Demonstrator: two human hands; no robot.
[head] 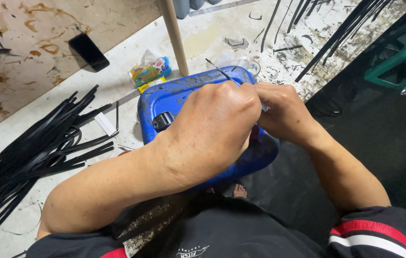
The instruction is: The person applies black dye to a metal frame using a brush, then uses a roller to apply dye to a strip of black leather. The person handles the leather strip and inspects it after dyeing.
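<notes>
My left hand (pixel 217 126) is closed in a fist above a blue plastic jerrycan (pixel 174 95) lying on its side, its black cap (pixel 162 120) showing. My right hand (pixel 281 112) is closed right beside it, knuckles touching. A thin dark strip or tool (pixel 218 70) sticks out from between the two hands toward the far side. What exactly each hand grips is hidden by the fingers. My bare toes (pixel 239 191) show below the can.
A pile of long black strips (pixel 35 148) lies at left, more strips (pixel 341 28) at top right. A black phone (pixel 88 51), a colourful tissue pack (pixel 150 71), a wooden pole (pixel 175 36) and a green plastic stool (pixel 403 57) stand around.
</notes>
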